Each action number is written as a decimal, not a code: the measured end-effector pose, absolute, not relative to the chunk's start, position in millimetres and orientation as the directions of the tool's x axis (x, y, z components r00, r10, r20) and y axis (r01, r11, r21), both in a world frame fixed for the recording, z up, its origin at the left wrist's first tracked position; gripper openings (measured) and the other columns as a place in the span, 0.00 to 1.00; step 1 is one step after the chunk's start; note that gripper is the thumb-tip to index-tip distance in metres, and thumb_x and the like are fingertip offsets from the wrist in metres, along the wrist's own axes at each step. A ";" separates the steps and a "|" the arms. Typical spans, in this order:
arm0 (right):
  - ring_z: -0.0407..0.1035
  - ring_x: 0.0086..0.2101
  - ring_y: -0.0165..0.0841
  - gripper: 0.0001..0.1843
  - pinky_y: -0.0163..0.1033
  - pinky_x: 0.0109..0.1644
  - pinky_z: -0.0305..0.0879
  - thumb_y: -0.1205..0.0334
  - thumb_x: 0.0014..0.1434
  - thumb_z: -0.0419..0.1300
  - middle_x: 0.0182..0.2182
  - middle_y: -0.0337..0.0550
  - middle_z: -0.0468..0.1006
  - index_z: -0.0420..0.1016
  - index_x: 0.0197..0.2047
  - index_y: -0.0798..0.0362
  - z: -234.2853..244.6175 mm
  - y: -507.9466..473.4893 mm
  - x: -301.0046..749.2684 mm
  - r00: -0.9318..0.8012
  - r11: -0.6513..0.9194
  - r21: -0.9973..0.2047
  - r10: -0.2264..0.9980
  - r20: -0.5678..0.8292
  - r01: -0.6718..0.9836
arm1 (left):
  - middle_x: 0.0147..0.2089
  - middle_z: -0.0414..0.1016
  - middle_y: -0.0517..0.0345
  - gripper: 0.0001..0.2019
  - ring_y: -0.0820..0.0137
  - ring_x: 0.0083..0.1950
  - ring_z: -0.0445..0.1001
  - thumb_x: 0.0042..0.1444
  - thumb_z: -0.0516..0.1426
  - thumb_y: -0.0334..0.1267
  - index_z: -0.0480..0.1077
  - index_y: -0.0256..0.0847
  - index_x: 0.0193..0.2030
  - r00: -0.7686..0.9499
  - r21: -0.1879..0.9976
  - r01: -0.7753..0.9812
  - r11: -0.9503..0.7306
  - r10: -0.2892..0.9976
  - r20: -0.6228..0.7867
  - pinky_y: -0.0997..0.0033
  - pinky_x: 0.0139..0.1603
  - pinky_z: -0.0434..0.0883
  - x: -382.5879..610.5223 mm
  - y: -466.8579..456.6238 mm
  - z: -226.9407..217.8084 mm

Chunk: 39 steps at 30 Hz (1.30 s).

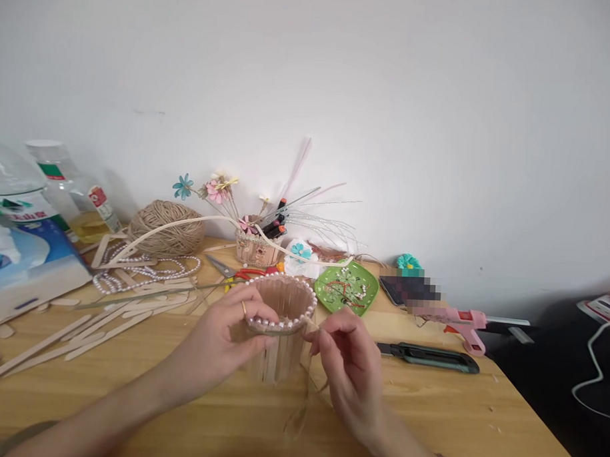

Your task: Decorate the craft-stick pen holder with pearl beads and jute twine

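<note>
A round holder (283, 354) built of upright wooden craft sticks, with a row of white pearl beads around its rim, stands in front of me. My left hand (236, 323), a ring on one finger, grips its near left rim with fingers inside and thumb outside. On the other side, my right hand (348, 360) pinches a thin pale strand (311, 324) close to the beaded rim. More thin strands hang below those fingertips; their exact kind is unclear.
Loose craft sticks (106, 321), a pearl string (148, 266) and a twine ball (165, 227) lie left. Behind are scissors (221, 265), a decorated pen holder (257, 247) and a green dish (345, 290). A utility knife (430, 357) and pink glue gun (466, 324) lie right.
</note>
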State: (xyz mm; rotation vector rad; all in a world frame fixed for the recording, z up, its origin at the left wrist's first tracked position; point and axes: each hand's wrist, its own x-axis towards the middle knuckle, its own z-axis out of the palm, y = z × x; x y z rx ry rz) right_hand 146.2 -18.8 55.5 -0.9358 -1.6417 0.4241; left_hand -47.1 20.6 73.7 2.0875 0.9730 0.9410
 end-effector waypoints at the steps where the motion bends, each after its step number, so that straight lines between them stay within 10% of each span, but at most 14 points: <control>1: 0.61 0.26 0.26 0.08 0.30 0.29 0.60 0.72 0.62 0.50 0.26 0.36 0.65 0.62 0.34 0.50 56.0 -19.0 146.2 -0.036 0.620 -0.695 0.755 0.655 0.364 | 0.35 0.70 0.59 0.04 0.67 0.40 0.69 0.54 0.54 0.35 0.70 0.43 0.34 0.473 0.771 0.382 -0.508 0.825 0.309 0.65 0.44 0.65 -47.5 21.6 76.8; 8: 0.59 0.21 0.25 0.07 0.30 0.25 0.56 0.70 0.61 0.50 0.22 0.34 0.65 0.62 0.32 0.51 66.1 -23.3 146.8 -0.124 0.592 -0.686 0.788 0.603 0.423 | 0.31 0.73 0.66 0.06 0.66 0.37 0.70 0.48 0.51 0.33 0.67 0.45 0.33 0.482 0.649 0.578 -0.495 0.849 0.218 0.51 0.61 0.52 -51.6 22.1 100.5; 15: 0.55 0.20 0.24 0.06 0.29 0.22 0.52 0.70 0.56 0.53 0.19 0.31 0.60 0.62 0.28 0.52 70.4 -19.5 141.2 -0.157 0.520 -0.746 0.849 0.504 0.415 | 0.31 0.74 0.60 0.13 0.67 0.32 0.70 0.43 0.49 0.30 0.73 0.42 0.32 0.516 0.608 0.642 -0.468 0.850 0.110 0.69 0.35 0.66 -41.4 19.1 116.4; 39: 0.58 0.19 0.24 0.05 0.28 0.20 0.55 0.67 0.53 0.54 0.18 0.34 0.64 0.63 0.26 0.52 72.3 -17.1 136.6 -0.156 0.404 -0.856 0.915 0.373 0.323 | 0.34 0.78 0.61 0.11 0.66 0.36 0.73 0.50 0.50 0.33 0.74 0.44 0.32 0.633 0.673 0.491 -0.552 0.758 0.160 0.72 0.34 0.67 -41.8 15.6 121.8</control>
